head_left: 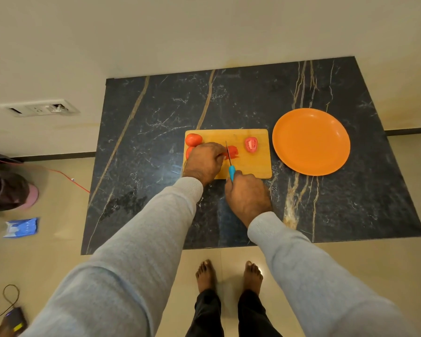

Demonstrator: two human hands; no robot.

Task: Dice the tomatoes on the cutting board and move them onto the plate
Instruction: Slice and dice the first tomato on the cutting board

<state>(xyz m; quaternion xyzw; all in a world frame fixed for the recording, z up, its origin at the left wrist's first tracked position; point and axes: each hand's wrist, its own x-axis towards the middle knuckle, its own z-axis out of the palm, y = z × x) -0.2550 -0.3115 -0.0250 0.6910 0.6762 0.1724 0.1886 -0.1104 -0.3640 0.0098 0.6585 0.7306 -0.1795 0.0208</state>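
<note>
A wooden cutting board (253,166) lies on the dark marble counter. At its left end sit a whole tomato (193,139) and a second tomato (189,152), partly hidden by my left hand (204,161). That hand's fingers curl down onto a sliced tomato half (233,152) in the board's middle. My right hand (247,195) grips the blue handle of a knife (230,162), whose blade rests in the sliced half. Another tomato half (251,144) lies cut side up to the right. An orange plate (311,142) holds nothing.
The marble counter (144,142) stretches left of the board and in front of it. Its front edge is near my bare feet (229,276). On the floor to the left are a blue packet (21,227) and a red cord (66,176).
</note>
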